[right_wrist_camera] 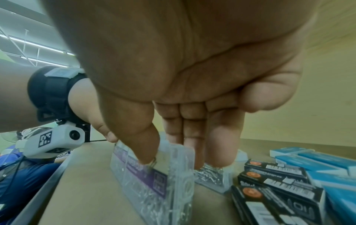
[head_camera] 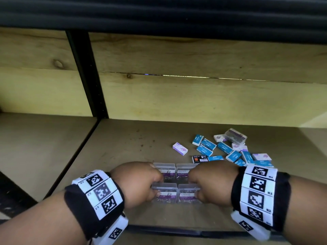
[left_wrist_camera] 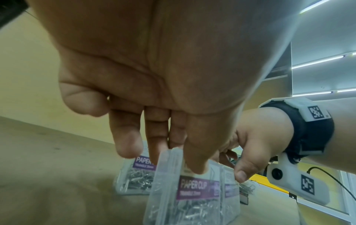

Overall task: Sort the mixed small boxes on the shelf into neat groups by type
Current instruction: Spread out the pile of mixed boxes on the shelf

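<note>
Several clear paper clip boxes with purple labels stand in a two-by-two block near the shelf's front. My left hand [head_camera: 155, 188] pinches the front left box [head_camera: 167, 195], thumb on its label side [left_wrist_camera: 194, 187] and fingers behind it. The front right box [head_camera: 187, 196] is pinched the same way by my right hand [head_camera: 196, 189]; in the right wrist view the thumb presses that box [right_wrist_camera: 154, 182]. Two more clear boxes [head_camera: 166, 169] stand just behind, partly hidden by my knuckles.
A loose pile of blue staple boxes [head_camera: 207, 144], white-and-purple boxes [head_camera: 180, 148], a black box [head_camera: 200, 158] and one more clear box [head_camera: 235, 136] lies at the right rear. Black boxes [right_wrist_camera: 279, 182] sit close to my right hand. A black post [head_camera: 88, 76] bounds the shelf [head_camera: 123, 147].
</note>
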